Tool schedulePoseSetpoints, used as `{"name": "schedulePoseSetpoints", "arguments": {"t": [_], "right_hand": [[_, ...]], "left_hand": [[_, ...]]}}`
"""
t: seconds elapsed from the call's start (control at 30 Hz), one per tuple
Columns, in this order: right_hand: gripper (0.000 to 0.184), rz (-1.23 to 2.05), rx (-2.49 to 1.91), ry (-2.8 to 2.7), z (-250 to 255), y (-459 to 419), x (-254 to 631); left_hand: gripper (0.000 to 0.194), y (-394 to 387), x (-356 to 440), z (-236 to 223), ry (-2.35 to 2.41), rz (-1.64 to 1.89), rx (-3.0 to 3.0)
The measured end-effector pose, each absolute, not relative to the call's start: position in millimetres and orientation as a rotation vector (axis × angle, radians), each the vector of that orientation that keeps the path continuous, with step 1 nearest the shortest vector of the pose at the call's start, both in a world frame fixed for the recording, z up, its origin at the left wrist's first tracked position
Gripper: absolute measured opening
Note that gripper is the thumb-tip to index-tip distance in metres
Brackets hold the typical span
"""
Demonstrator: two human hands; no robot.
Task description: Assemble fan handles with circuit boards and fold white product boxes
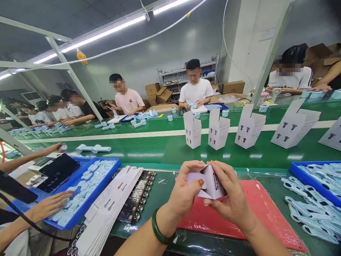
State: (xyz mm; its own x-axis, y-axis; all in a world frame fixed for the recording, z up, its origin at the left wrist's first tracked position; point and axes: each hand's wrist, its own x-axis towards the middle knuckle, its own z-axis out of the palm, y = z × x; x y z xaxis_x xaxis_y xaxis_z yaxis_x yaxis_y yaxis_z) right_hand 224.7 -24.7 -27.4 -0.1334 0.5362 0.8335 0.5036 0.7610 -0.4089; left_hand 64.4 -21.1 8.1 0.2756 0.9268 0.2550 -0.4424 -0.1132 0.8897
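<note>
A small white carton (214, 182) is held between my two hands above a red mat (255, 206). My left hand (183, 186), with a green bangle at its wrist, grips the carton's left side, its thumb against a pale flap. Around the right side curl the fingers of my right hand (230, 190), the thumb low near a corner. Dark print shows on one face of the carton; its inside cannot be made out. Left of my hands lies a stack of flat printed cartons (112, 206), beside dark circuit boards (137, 195).
Several white cartons (218, 129) stand with raised flaps on the green belt (149, 149). Pale blue plastic parts lie by a blue tray (295, 167) at right. A co-worker's hand (50, 205) reaches over another blue tray (112, 169) at left. Other people work across the belt.
</note>
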Motion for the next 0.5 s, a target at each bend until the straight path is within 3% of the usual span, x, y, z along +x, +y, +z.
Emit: {"name": "schedulePoseSetpoints", "arguments": {"t": [0.17, 0.5], "right_hand": [[0.081, 0.025, -0.805, -1.777, -31.8, -26.6, 224.0], [0.084, 0.038, -0.784, -1.774, -37.0, -27.3, 219.7]], "left_hand": [[0.046, -20.1, 61.2, 0.8, 0.57, 1.199, 1.124], [0.051, -19.0, 58.8, -5.0, 0.616, 1.221, 1.278]]}}
